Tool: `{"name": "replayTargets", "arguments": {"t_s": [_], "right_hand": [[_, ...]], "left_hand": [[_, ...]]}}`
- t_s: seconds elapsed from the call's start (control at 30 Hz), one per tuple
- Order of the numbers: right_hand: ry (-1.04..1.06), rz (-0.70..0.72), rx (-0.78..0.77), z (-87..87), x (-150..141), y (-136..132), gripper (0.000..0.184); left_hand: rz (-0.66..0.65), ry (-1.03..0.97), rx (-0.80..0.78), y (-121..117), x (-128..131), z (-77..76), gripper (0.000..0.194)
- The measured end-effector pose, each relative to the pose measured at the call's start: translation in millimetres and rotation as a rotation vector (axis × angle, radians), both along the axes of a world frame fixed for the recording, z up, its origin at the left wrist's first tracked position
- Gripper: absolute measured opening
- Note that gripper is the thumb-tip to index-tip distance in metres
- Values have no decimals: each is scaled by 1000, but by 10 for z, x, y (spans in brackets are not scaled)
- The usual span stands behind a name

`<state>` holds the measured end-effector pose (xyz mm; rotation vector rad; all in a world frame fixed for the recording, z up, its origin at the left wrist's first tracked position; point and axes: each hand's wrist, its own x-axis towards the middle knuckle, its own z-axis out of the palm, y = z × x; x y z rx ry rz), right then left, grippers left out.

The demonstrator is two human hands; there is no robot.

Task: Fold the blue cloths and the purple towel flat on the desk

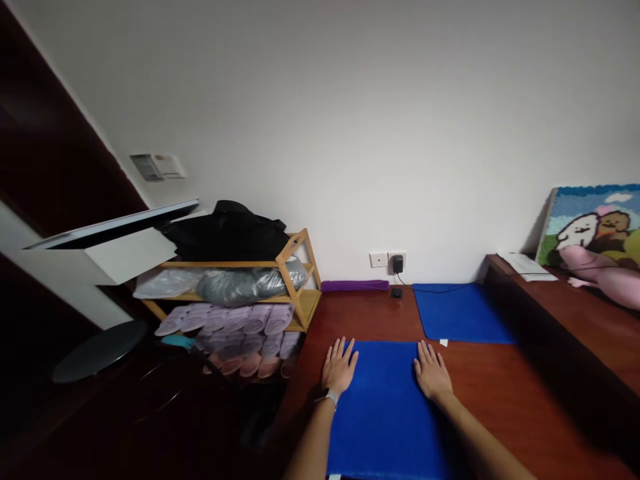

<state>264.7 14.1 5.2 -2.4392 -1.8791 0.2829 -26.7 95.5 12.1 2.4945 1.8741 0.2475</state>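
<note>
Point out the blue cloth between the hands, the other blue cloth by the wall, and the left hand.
Blue cloth between the hands (pixel 385 410): head view, middle of its upper face.
Blue cloth by the wall (pixel 461 313): head view, middle of its upper face.
Left hand (pixel 339 371): head view, back of the hand.

No text, brand or number can be read. Of the labels in view, the white tag (pixel 443 343) on the near edge of the far cloth (pixel 463 312) and the second tag (pixel 335 477) on the bottom edge of the near cloth (pixel 383 413) are too small to make out. Any marking on the two wall panels (pixel 169 166) is blurred, and any print on the paper (pixel 527 266) by the picture (pixel 579 231) is too small to tell.
</note>
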Motion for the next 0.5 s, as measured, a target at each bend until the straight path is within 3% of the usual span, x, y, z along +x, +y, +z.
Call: {"name": "replayTargets", "arguments": {"t_s": [0.17,0.27,0.33,0.4,0.5], "right_hand": [[43,-4,46,-19,-8,-21,66],[72,1,54,5,-3,-22,66],[83,0,57,22,3,-22,66],[79,1,55,28,13,-30,66],[56,52,43,10,37,-59,65]], "left_hand": [[3,42,-3,60,-30,63,57],[32,66,-5,58,130,186,56],[-18,33,40,-20,416,255,56],[-160,-34,68,-170,839,265,56],[-385,-128,13,-449,1518,145,56]]}}
